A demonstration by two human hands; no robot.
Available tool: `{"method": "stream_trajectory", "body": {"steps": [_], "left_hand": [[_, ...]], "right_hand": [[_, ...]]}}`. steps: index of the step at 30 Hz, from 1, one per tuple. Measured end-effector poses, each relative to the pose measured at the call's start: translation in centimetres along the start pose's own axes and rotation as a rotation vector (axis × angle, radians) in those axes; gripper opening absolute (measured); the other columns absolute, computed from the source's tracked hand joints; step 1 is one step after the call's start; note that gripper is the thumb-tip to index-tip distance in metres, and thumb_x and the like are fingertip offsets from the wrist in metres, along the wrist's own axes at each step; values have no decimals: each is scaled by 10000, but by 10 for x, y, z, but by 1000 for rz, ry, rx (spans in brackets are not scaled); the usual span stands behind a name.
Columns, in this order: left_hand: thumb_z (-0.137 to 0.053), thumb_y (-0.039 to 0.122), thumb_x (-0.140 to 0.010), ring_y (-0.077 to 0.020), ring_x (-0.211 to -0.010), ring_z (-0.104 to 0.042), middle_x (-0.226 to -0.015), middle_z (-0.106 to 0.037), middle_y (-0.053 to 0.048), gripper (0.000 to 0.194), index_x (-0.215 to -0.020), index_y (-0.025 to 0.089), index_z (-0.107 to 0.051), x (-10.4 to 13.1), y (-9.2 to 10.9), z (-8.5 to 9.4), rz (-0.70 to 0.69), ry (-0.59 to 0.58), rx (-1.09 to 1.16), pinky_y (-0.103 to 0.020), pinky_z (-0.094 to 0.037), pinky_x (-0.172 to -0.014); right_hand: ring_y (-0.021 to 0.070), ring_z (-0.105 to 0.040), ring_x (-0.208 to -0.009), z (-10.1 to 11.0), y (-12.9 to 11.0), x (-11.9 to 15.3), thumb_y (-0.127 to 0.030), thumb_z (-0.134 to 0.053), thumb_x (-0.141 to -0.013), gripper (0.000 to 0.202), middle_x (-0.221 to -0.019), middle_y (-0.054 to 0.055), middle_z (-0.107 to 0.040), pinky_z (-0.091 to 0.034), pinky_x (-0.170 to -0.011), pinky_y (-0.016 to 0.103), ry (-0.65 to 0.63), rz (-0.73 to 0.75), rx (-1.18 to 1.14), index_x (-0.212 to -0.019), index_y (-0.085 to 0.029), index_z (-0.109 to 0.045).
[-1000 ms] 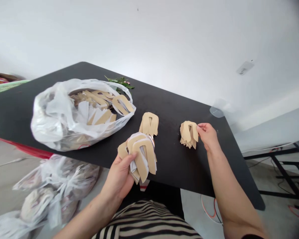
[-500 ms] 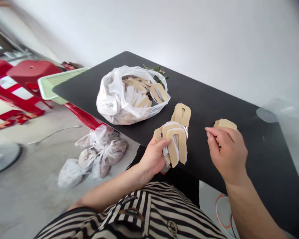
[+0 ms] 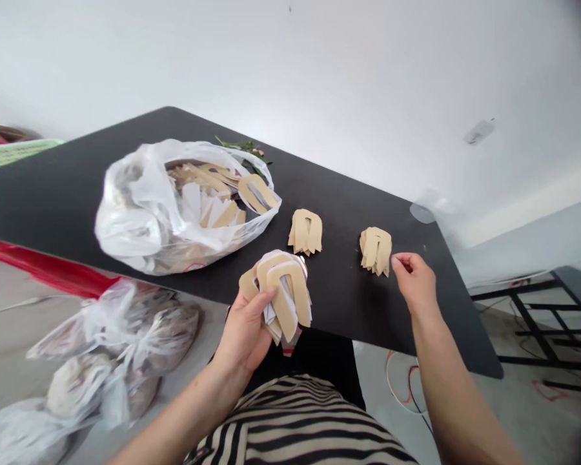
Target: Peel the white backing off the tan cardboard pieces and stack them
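Note:
My left hand [image 3: 249, 323] is closed round a fanned bunch of U-shaped tan cutouts [image 3: 285, 297] with white backs, thumb on top, over the near edge of the table. Just beyond it lies a small stack of the same tan cutouts [image 3: 306, 231]. A second stack [image 3: 376, 250] sits farther right on the black table. Beside that stack's right edge is my right hand [image 3: 414, 284], thumb and fingertips pinched together. Whether anything small is between them cannot be made out. An open white plastic bag [image 3: 130, 219] to the left holds many more loose cutouts.
The black table [image 3: 339, 194] runs along a white wall. A leafy sprig [image 3: 252, 152] lies behind the bag, and a clear plastic piece [image 3: 422, 213] is at the far right edge. Tied plastic bags [image 3: 126, 342] stand on the floor at left; a dark frame [image 3: 537, 323] is at right.
The view has swung right. My right hand has moved from over the right stack to its right side, uncovering it. My left hand still holds the bunch.

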State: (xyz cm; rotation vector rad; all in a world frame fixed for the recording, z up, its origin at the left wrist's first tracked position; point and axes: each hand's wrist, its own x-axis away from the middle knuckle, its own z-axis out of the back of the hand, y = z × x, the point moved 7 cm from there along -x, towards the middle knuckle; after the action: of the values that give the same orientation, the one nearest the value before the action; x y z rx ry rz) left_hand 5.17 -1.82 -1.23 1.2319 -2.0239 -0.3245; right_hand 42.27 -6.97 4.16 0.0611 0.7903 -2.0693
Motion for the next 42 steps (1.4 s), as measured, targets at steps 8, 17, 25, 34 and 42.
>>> {"method": "stream_trajectory", "body": {"steps": [8,17,25,34,42], "left_hand": [[-821,112,-735,-211,-789,-775,-1004,-795,-39,671,-1355,253,-604,-1,-6,-8,19,28,-41,-323,-657,-730],[-833,101,-731,-243,-897,-779,-1043,-795,-60,677,-1359,233,-615,-7,-4,-19,22,54,-70,-342,-657,-806],[-799,59,-742,-262,-982,-768,-1072,-794,-79,523,-1230,195,-668,-18,-13,-24,67,97,-75,-366,-657,-849],[-801,53,-726,-238,-880,-778,-1091,-791,-90,629,-1316,200,-640,-23,-16,-27,74,123,-87,-328,-661,-780],[-771,69,-769,-253,-943,-774,-1197,-765,-122,544,-1288,178,-651,-20,-15,-28,88,111,-122,-370,-642,-889]], "right_hand": [[281,-681,-994,-21,5,-95,-427,-583,-856,389,-1218,140,-689,-515,-960,471,-234,206,171,-1137,-204,-734],[326,-579,-1331,-55,-10,-133,-297,-728,-717,699,-1467,97,-611,-444,-1134,455,-739,383,199,-1400,-224,-598],[296,-642,-1243,-70,-5,-138,-203,-647,-746,607,-1392,95,-661,-508,-1050,403,-782,356,209,-1352,-212,-610],[263,-700,-1085,-70,2,-143,-214,-579,-821,342,-1185,52,-759,-546,-963,396,-695,297,175,-1139,-235,-702],[277,-669,-1223,-69,1,-141,-268,-538,-898,465,-1398,97,-669,-536,-1043,420,-714,261,116,-1347,-210,-647]]}}
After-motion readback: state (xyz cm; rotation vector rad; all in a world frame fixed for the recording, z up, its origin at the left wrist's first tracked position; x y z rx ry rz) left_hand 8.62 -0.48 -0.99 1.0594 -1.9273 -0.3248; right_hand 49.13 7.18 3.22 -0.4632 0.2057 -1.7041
